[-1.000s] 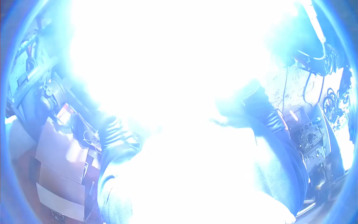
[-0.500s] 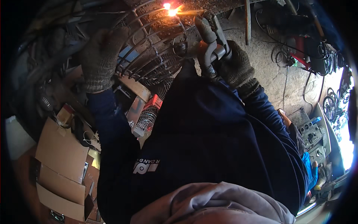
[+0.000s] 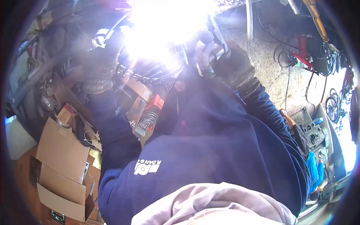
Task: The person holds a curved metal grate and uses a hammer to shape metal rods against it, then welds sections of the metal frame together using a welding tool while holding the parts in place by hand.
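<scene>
My right hand (image 3: 237, 65), in a grey knit glove, is closed around a welding electrode holder (image 3: 205, 56). The holder's jaw end points up into a blinding white welding arc (image 3: 168, 26), which hides the electrode tip and the joint. Below the glare, curved rods of a metal rod frame (image 3: 137, 75) still show. To the left, my left hand (image 3: 99, 71), also gloved, is closed at the frame's left edge; its fingertips are partly lost in haze and glare.
Open cardboard boxes (image 3: 62, 150) stand at the lower left. A red crate (image 3: 155, 102) and wire coils (image 3: 148, 120) lie below the frame. Cables (image 3: 283, 56) run along the floor at right. Beyond a machine (image 3: 313, 131), a person's blue sleeve (image 3: 315, 172) shows.
The small orange glow has become a large white arc that lights up the scene and washes out the frame. Both hands stay nearly in place.
</scene>
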A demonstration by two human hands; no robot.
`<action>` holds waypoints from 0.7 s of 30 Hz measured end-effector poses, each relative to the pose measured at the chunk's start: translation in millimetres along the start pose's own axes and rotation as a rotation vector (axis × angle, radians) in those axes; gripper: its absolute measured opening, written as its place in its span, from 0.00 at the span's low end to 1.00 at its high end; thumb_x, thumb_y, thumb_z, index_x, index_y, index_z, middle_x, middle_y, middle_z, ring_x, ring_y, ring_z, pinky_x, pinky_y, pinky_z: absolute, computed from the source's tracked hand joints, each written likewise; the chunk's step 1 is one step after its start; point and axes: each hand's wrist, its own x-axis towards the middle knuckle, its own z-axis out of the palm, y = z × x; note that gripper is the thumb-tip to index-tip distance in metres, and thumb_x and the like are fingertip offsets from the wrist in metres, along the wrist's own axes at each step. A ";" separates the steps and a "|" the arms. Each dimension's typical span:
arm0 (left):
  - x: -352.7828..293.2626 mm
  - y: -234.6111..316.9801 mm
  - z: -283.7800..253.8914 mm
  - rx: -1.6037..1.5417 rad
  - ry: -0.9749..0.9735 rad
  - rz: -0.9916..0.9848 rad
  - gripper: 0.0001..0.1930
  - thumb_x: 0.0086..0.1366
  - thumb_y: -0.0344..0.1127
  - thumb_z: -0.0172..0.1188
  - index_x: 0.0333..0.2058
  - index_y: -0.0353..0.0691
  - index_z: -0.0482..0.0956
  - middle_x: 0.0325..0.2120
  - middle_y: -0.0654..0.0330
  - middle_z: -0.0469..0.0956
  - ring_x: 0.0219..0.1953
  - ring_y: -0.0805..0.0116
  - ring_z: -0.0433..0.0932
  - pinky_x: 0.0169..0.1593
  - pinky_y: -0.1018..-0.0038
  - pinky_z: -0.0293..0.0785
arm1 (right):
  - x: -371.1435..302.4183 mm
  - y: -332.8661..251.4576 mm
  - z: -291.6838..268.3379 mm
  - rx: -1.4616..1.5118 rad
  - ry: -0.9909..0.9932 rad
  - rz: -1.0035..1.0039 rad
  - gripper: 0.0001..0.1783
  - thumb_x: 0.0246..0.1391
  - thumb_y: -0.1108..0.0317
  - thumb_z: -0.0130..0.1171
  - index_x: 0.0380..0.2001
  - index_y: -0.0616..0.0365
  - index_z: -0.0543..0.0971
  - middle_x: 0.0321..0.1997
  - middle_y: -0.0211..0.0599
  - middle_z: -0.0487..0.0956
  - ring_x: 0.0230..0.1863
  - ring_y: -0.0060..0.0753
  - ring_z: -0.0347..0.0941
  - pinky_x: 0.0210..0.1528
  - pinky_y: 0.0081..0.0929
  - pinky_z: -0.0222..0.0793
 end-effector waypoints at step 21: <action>10.7 15.2 -7.4 -0.969 -0.147 -0.507 0.11 0.66 0.37 0.61 0.42 0.37 0.83 0.39 0.58 0.84 0.40 0.65 0.83 0.45 0.71 0.78 | -12.5 30.6 21.3 0.507 0.142 0.019 0.19 0.61 0.74 0.55 0.55 0.59 0.69 0.48 0.37 0.78 0.50 0.31 0.77 0.52 0.30 0.76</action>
